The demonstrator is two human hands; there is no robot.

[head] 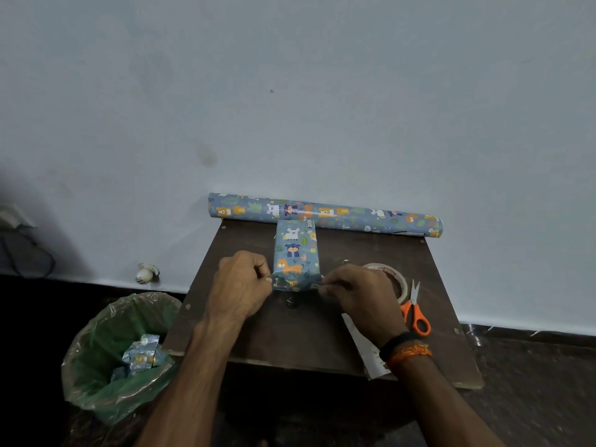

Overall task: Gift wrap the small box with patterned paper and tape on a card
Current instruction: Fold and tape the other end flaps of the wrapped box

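Note:
A small box [296, 253] wrapped in blue animal-print paper lies lengthwise on the dark wooden table [290, 330], its near end facing me. My left hand [243, 283] pinches the paper at the near left corner of that end. My right hand [358, 293] pinches the paper at the near right corner. A tape roll [392, 275] lies just beyond my right hand, partly hidden by it. A white card [366, 346] lies under my right wrist near the table's front edge.
A roll of the same patterned paper [325, 214] lies along the wall at the table's back. Orange-handled scissors [416, 312] lie on the right. A green-lined bin [119, 353] with paper scraps stands at the left on the floor.

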